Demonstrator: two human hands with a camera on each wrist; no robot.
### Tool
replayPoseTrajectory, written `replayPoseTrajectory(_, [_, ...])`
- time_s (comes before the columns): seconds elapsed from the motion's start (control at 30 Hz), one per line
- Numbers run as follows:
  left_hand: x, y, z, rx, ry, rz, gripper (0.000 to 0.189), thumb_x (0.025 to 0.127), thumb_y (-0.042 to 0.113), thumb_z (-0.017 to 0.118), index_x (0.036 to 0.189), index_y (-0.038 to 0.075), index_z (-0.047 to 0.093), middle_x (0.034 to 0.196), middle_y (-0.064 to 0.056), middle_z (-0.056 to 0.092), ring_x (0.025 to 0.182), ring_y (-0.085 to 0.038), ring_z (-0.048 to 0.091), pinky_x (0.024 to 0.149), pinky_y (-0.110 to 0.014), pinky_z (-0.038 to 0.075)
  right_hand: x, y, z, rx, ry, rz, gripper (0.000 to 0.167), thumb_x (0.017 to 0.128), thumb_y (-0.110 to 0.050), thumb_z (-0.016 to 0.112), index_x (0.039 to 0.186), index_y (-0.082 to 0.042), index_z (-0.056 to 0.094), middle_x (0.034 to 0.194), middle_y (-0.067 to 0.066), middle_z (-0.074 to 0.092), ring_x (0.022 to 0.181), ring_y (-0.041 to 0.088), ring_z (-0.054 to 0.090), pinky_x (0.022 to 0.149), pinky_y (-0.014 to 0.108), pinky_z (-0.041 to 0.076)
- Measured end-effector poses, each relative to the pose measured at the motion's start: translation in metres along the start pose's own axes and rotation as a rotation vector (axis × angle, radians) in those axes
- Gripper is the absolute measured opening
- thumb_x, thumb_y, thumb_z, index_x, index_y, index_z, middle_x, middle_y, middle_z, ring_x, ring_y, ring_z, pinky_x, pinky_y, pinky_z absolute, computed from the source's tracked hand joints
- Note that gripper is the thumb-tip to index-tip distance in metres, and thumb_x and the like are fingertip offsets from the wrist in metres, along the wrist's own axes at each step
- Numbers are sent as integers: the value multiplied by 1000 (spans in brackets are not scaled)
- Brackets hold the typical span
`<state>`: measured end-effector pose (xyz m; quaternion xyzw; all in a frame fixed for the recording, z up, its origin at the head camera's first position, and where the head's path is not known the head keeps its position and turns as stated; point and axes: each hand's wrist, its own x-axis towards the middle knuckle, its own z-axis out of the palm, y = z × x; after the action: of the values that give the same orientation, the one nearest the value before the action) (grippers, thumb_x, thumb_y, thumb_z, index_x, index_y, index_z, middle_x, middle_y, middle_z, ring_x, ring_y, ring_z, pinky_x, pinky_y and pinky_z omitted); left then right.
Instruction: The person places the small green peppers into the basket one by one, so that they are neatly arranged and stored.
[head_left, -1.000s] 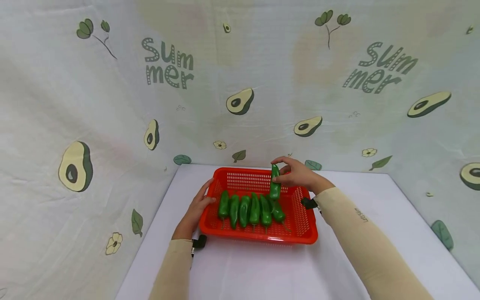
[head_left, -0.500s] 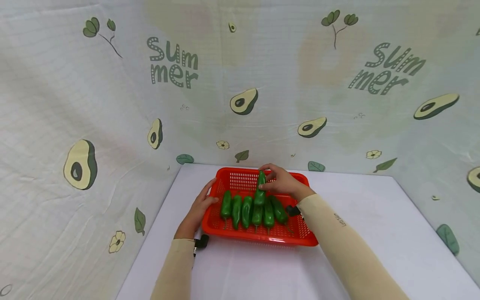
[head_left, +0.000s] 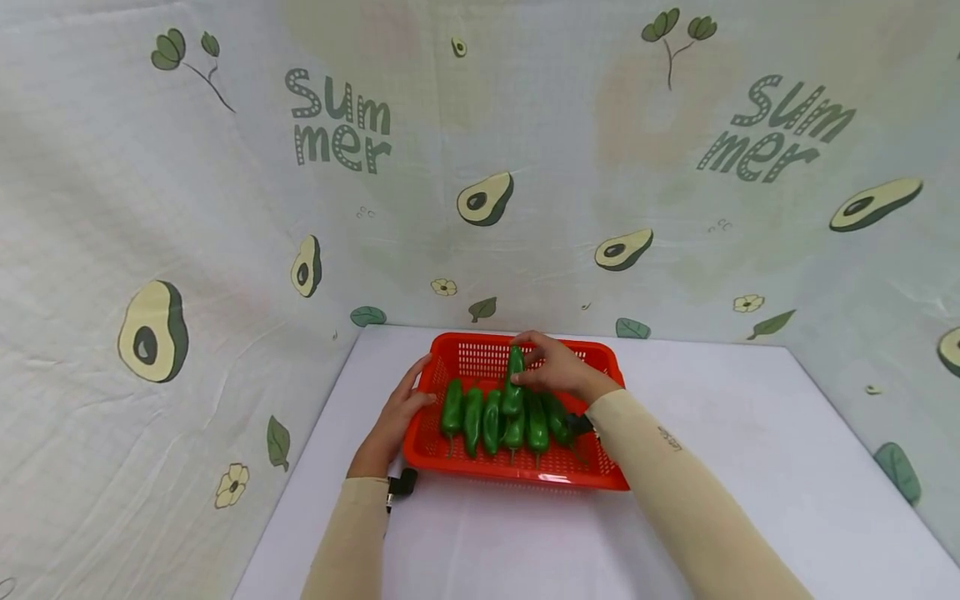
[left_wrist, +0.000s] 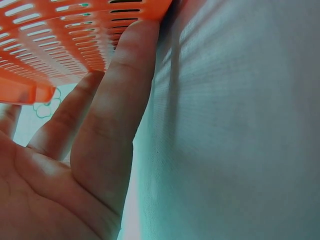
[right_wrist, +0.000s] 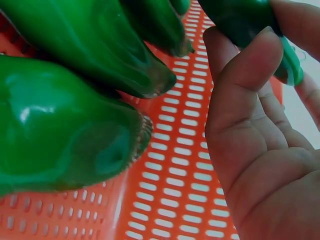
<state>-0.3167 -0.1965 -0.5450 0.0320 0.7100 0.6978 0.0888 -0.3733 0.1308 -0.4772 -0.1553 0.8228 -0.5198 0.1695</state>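
A red perforated basket [head_left: 600, 354] holds several green chili peppers [head_left: 452, 408] laid in a row. My right hand [head_left: 558, 367] pinches another green chili pepper [head_left: 513, 379] between thumb and fingers, upright over the middle of the row. Its lower end overlaps a pepper in the row; whether they touch I cannot tell. The right wrist view shows this held pepper [right_wrist: 240, 20] partly cut off by the frame. My left hand [head_left: 393, 417] touches the basket's left side, its fingers fairly straight. In the left wrist view, thumb and fingers [left_wrist: 112, 110] lie against the slotted outer wall [left_wrist: 40, 35].
The basket stands on a white table [head_left: 510, 542]. A patterned cloth [head_left: 547, 167] with avocado prints hangs behind and at both sides. Inside the basket, bare slotted floor shows to the right of the row.
My right hand has carried the pepper leftward, from the right part of the row to above its middle, and slightly lower. My left hand keeps its place on the basket.
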Motion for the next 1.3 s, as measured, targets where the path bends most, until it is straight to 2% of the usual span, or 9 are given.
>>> replayPoseTrajectory(0.33, [1,0,1,2,-7,-4,70,98,23,60,155,58,40,153,-9,51,127,-34,61,92,-47,61,1,7,4,-39,-7,-6,67,90,-17,85,148,-19,53,120,17,64,92,28,71,81,43,65])
replayPoseTrajectory(0.7, [2,1,-1,3,-16,12,69,100,20,57,157,55,39,157,-12,48,126,-36,61,93,-46,61,1,6,11,-56,-6,-40,68,90,-17,85,150,-16,53,122,16,66,93,27,70,80,45,63])
replayPoseTrajectory(0.9, [4,-2,-3,-2,-16,23,70,100,17,55,158,53,39,153,-17,52,122,-38,64,91,-47,62,2,9,14,-74,-39,-64,68,90,-21,86,149,-17,53,120,12,68,101,26,70,83,42,63])
replayPoseTrajectory(1.07, [4,-1,-2,-1,-19,18,70,100,18,55,158,54,39,154,-15,51,123,-38,64,90,-47,62,4,13,16,-101,-37,-73,67,89,-22,87,148,-20,54,118,9,69,103,24,70,84,41,63])
replayPoseTrajectory(1.3, [3,-1,-1,-2,-22,4,70,100,21,57,156,58,39,156,-10,50,126,-37,63,91,-47,62,2,13,17,-106,-32,-72,67,88,-21,87,147,-19,56,120,11,67,104,25,69,83,40,64])
